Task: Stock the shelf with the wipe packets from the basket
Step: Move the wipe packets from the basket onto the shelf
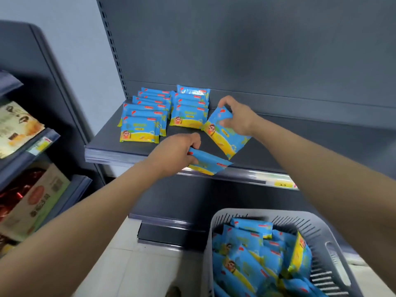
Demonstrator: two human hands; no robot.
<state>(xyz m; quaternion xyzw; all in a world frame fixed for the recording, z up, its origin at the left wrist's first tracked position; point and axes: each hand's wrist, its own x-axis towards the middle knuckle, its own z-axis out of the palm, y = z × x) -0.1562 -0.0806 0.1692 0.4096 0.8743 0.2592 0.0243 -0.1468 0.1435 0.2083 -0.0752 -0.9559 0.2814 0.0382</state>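
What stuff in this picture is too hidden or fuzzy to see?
All in the head view:
1. basket: its lower packets are buried under the top ones, and the bottom edge cuts it off.
2. Print on the shelf packets: too small and blurred to read.
3. yellow price tag: blurred.
4. packet in the left hand: tilted nearly edge-on, partly covered by that hand.

Blue wipe packets [141,129] of thin plastic film, smooth and glossy, catching light; shelf [300,142] of matt dark grey painted metal; front rail [246,174] of clear shiny plastic; basket [334,249] of matt grey slotted plastic; floor tiles [132,264] pale, smooth; carton [38,196] of printed cardboard.
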